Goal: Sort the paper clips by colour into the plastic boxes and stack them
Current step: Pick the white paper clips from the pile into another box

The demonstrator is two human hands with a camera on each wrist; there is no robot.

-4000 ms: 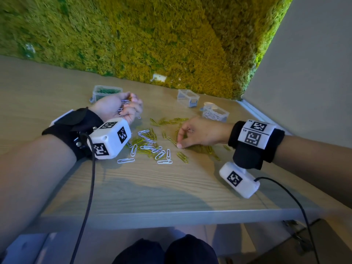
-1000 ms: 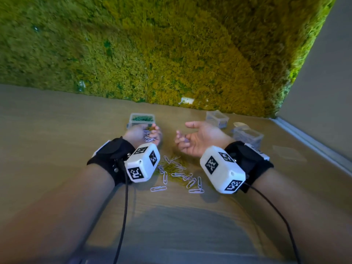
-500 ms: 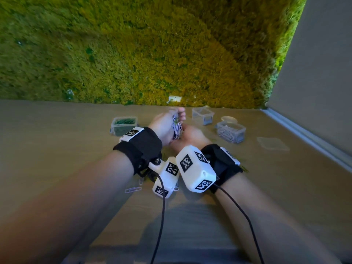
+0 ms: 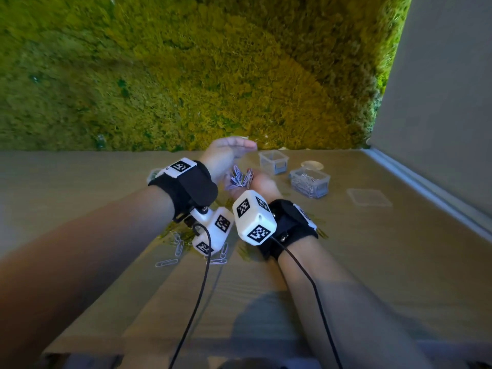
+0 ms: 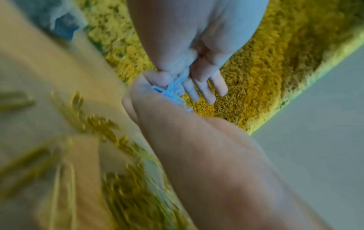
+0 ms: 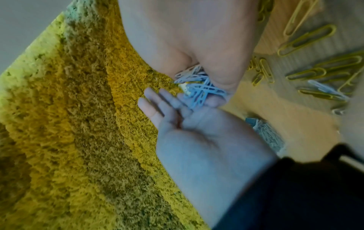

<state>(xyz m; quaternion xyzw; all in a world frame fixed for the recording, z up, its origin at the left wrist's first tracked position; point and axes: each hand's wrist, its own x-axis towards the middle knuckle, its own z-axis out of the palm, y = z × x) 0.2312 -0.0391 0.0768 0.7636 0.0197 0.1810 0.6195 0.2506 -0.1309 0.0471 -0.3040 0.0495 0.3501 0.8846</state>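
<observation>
Dim warm light; left wrist view motion-blurred; head view edges distorted.

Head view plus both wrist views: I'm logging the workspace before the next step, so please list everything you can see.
white paper clips in hand: a bunch, white, in the right palm
loose white clips: several, on the table near the wrists
yellow clips: many, scattered under the wrists
filled box: one, clear, holds white clips, right of the hands
empty box: one, clear, behind it
flat lid: one, clear, far right
table: one, pale wood
moss wall: green-yellow, behind
wrist cameras: two, white
left hand: open, above the bunch
right hand: cupped, holds the bunch
</observation>
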